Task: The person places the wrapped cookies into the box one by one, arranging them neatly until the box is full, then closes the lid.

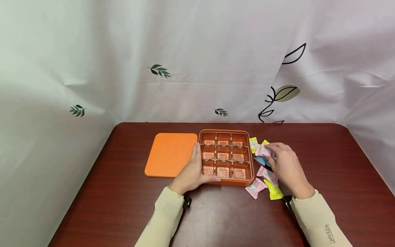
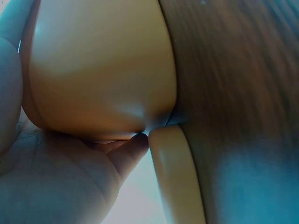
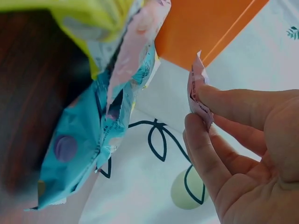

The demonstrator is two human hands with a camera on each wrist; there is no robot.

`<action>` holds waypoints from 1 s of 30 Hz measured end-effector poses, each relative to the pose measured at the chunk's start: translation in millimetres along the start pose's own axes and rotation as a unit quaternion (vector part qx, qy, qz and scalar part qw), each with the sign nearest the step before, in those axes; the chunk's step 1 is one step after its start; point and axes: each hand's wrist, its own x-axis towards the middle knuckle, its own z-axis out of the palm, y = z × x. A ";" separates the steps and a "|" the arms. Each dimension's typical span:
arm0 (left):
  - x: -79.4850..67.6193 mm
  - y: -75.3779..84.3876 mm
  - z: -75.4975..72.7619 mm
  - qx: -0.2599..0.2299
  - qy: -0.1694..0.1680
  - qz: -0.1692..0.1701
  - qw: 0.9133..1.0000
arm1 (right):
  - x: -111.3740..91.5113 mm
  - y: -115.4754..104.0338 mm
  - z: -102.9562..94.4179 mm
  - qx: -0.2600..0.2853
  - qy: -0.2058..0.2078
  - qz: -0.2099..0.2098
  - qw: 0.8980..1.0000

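My right hand (image 1: 288, 168) pinches a pink candy wrapper (image 3: 198, 91) between thumb and fingertips, raised over the other candies. Below it lie several wrapped candies: a blue one (image 3: 70, 149), a yellow one (image 1: 273, 189) and a pink one (image 1: 256, 187). They sit along the right side of an orange box (image 1: 228, 183), whose copper-coloured insert has several bare compartments. My left hand (image 1: 191, 173) rests against the box's front left corner, straight fingers along the left side and thumb along the front. In the left wrist view, a fingertip reaches between box and lid.
A flat orange lid (image 1: 171, 154) lies on the table just left of the box. The dark red wooden table (image 1: 234, 219) ends at a pale curtain (image 1: 197, 61) with leaf prints behind it. Two more yellow candies stand by the box's right rear corner.
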 end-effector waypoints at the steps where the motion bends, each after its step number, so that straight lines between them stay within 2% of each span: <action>1: 0.1 -0.2 0.0 0.000 0.000 -0.001 1.000 | 0.3 0.0 -0.3 0.002 0.003 0.000 1.000; 17: 0.5 -0.9 0.8 0.000 0.001 -0.002 1.000 | 9.4 -5.4 -1.0 0.016 0.048 -0.001 0.999; 30: 0.2 -0.1 0.5 -0.001 0.005 0.000 1.000 | 19.9 -15.4 1.1 0.028 0.044 0.017 0.999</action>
